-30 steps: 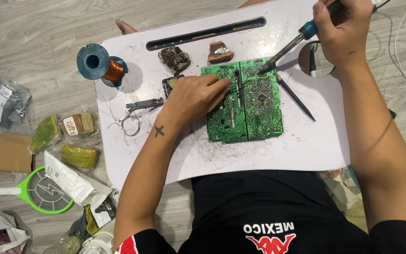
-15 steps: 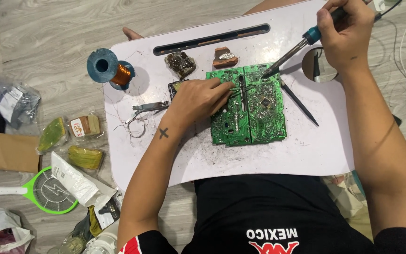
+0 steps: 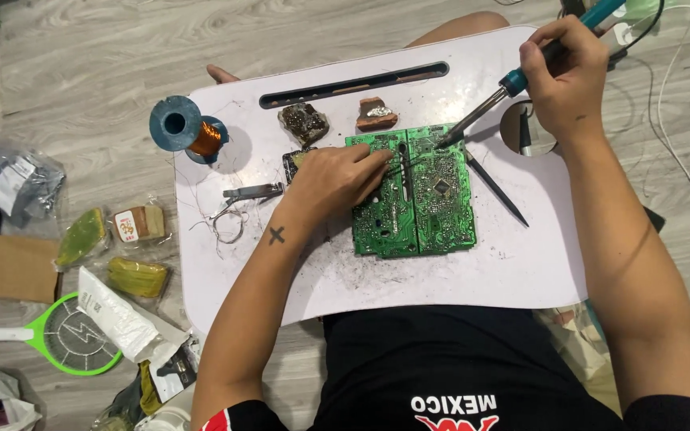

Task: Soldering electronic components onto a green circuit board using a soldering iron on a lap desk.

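Two green circuit boards (image 3: 433, 211) lie side by side on a white lap desk (image 3: 481, 271) across my legs. My left hand (image 3: 333, 179) rests on the left board's upper corner, with its fingertips pinched on a thin wire that runs over the board. My right hand (image 3: 565, 84) grips the blue handle of a soldering iron (image 3: 485, 108) like a pen. The iron slants down to the left, and its tip touches the top edge of the right board.
On the desk are a blue spool of copper wire (image 3: 184, 128), a metal clipper (image 3: 253, 191), loose wire loops (image 3: 229, 227), two brown lumps (image 3: 303, 121), a long slot (image 3: 353, 84) and a dark pointed tool (image 3: 497, 190). Packets (image 3: 137, 275) and a green electric swatter (image 3: 69, 339) lie on the floor at the left.
Both hands keep their places on the board. My right hand has shifted slightly, with the iron's tip still at the board's top edge. The view has drifted a little.
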